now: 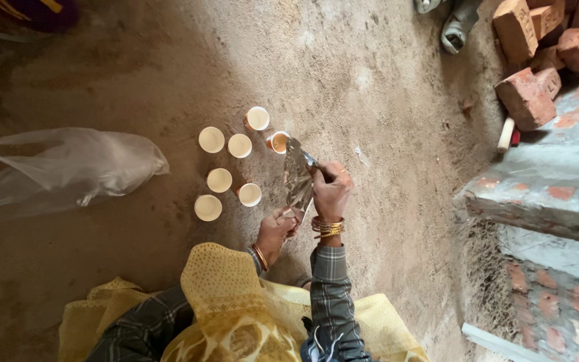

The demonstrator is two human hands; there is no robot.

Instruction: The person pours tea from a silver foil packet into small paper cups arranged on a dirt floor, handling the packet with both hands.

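Clothing: yellow patterned cloth (236,308) and grey checked sleeves (330,295) at the bottom centre of the frame.
Left hand (275,231): just below centre, fingers clamped on the lower end of a crinkled silver foil packet (297,179); bangle at the wrist.
Right hand (330,191): right of centre, fingers closed around the packet's upper right edge; gold bangles (328,228) stacked on the wrist.
Foil packet: held upright between both hands, top tilted toward the nearest cup.
Paper cups (239,145): seven small ones standing on the bare earthen floor (370,87), clustered left of the packet at mid-frame; the one nearest the packet (279,141) showing an orange-brown inside, the others pale inside.
Plastic bag (68,167): translucent white, crumpled, lying at the left edge, well apart from the cups.
Brick step (544,194): right side of the frame.
Loose bricks (537,53): piled red, upper right corner.
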